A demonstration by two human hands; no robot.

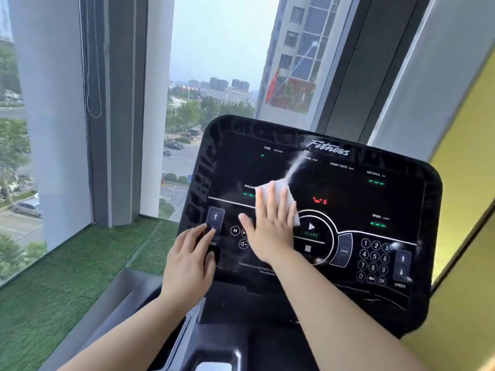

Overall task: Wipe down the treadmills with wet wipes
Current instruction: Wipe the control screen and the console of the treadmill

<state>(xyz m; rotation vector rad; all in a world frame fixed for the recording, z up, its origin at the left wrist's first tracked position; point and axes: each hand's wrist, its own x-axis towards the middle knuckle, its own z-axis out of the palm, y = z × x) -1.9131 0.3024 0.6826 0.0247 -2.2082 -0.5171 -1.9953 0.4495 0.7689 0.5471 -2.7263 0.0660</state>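
Observation:
A black treadmill console fills the middle and right of the head view, with lit readouts, a round START button and a number keypad. A white wet wipe lies flat on the panel left of centre. My right hand presses the wipe against the panel with straight, spread fingers. Only the wipe's upper and right edges show past the fingers. My left hand rests on the console's lower left edge, fingers reaching onto the incline buttons and thumb on the panel.
A large window stands just behind the console, with a strip of green artificial turf along its base at left. A yellow wall rises at the right. The treadmill's dark frame and handle area sit below the console.

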